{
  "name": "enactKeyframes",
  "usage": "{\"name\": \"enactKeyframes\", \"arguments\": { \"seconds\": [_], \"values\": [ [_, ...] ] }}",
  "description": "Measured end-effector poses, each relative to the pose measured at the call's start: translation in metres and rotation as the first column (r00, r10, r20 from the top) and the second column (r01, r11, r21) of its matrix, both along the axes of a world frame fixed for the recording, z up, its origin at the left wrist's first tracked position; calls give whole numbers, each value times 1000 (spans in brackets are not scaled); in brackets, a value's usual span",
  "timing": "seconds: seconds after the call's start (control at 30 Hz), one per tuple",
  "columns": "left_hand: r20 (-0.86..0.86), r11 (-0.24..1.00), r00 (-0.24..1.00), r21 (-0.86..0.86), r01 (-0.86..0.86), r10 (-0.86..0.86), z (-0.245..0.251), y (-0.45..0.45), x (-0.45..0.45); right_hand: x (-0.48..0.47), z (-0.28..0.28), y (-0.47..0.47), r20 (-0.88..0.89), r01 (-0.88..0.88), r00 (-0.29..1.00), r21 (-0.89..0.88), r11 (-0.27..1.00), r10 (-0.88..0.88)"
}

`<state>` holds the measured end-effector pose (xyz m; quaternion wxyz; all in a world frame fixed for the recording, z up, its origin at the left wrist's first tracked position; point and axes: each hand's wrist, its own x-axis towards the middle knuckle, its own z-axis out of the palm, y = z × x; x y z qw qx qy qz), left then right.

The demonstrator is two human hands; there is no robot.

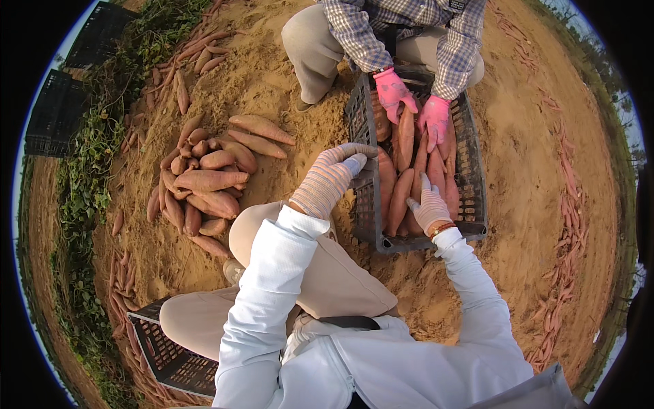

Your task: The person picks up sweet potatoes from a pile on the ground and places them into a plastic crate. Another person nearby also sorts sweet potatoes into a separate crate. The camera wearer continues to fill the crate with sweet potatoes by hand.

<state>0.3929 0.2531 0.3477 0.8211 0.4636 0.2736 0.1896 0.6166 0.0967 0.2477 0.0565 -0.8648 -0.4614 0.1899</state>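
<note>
A black plastic crate [475, 153] holds several long sweet potatoes [401, 197] laid lengthwise. My right hand [430, 207], in a striped knit glove, is over its near end, with thumb and index finger apart against the sweet potatoes. At the crate's left rim is my left hand [327, 179], gloved the same way. Its fingertips meet or overlap the rim, and whether they grip it is unclear. A co-worker's two pink-gloved hands, one [392, 94] to the left and one [435, 120] to the right, reach onto sweet potatoes at the crate's far end.
A heap of sweet potatoes [209, 179] lies on sandy soil left of the crate. Another crate [179, 365] stands by my knee. Rows of sweet potatoes [567, 240] run along the right. Green vines [87, 194] and stacked black crates [53, 115] are at the left. The co-worker crouches opposite.
</note>
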Motion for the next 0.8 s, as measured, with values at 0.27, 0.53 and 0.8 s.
{"name": "enactKeyframes", "arguments": {
  "seconds": [0.27, 0.53, 0.8],
  "values": [
    [6, 1000, 1000, -6, -6, 6, -4, -1, 4, -2, -3, 34, 98, -100, 990, -51, 994, 104],
    [14, 992, 992, -33, -124, 124, 4, 3, -18, -20, -5, 20, 48, -160, 984, -148, 976, 169],
    [57, 993, 992, -39, -115, 117, 2, 4, -26, -26, -20, 2, 103, -183, 979, 85, 979, 174]
  ]
}}
